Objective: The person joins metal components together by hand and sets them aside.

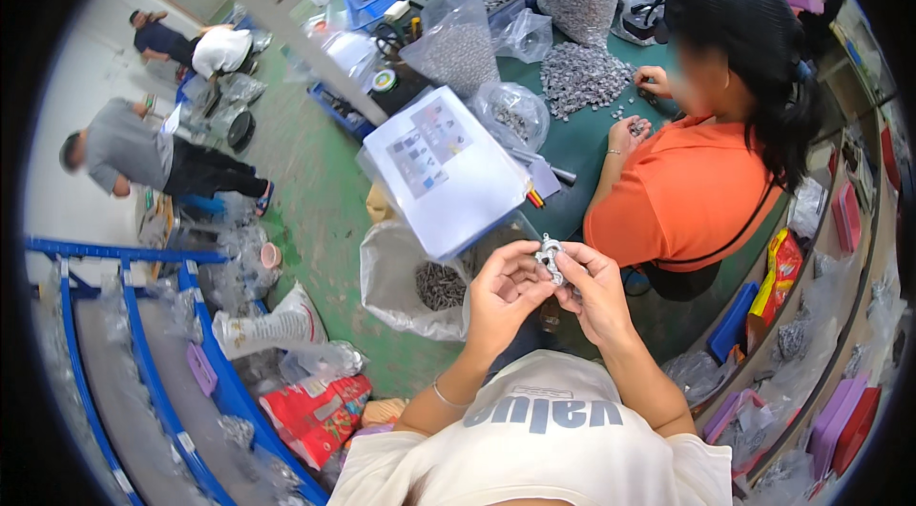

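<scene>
Between my two hands, held up in front of my chest, is a small silvery metal part [548, 258] with rounded openings; its exact kind I cannot make out. My left hand [508, 291] pinches it from the left, fingers curled. My right hand [593, 289] grips it from the other side, thumb pressed on its face. Just beyond and below them stands a white sack [405, 289] holding many dark, thin metal pieces [440, 287]. A stack of white paper sheets [448, 172] with printed pictures lies at the table's near corner.
A co-worker in an orange top [668, 186] sits at the green table, hands by a pile of small grey parts [582, 82]. Clear bags of parts [456, 48] stand there. Blue shelving [205, 344] is on the left, shelves with trays [844, 411] on the right. Several people work farther off.
</scene>
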Motion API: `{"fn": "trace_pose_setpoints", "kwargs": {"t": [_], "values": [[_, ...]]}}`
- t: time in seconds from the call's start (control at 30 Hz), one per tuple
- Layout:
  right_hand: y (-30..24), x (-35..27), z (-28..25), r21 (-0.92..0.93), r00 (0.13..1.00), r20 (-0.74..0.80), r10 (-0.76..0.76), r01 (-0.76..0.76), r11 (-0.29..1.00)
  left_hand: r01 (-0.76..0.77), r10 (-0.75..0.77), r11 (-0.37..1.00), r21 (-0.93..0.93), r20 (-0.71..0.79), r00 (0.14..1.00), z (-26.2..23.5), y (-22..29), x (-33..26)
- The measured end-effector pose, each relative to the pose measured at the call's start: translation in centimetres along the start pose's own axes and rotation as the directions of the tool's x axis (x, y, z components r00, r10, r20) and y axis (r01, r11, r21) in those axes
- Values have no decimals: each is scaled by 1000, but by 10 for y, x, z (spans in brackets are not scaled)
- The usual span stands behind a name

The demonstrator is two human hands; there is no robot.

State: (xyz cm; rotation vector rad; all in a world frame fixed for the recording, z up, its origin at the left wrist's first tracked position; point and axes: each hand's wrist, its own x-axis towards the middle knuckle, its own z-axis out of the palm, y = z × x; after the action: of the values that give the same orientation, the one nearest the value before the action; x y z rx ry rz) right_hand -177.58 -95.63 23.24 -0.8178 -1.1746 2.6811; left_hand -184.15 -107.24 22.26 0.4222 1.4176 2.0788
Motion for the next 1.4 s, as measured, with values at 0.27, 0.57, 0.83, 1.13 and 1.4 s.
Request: {"fn": "trace_pose_setpoints", "kwargs": {"t": [0.27, 0.57, 0.83, 1.13, 1.4], "values": [[-6, 101, -14, -48, 979, -200, -39, 30, 998, 176, -227, 955, 238, 211, 951, -36, -21, 140], [16, 175, -35, 101, 872, -469, -140, 211, 972, 333, -345, 926, 178, 41, 938, -38, -88, 225], [58, 148, -30, 113, 916, -386, 109, -71, 991, 490, -495, 865, -112, -30, 868, -14, -148, 301], [94, 118, -54, 34, 918, -293, 266, -268, 963, 594, -648, 723, -352, -47, 760, -5, -223, 342], [97, 119, -60, 105, 913, -260, 316, -298, 949, 584, -642, 702, -407, -7, 767, 6, -222, 353]]}}
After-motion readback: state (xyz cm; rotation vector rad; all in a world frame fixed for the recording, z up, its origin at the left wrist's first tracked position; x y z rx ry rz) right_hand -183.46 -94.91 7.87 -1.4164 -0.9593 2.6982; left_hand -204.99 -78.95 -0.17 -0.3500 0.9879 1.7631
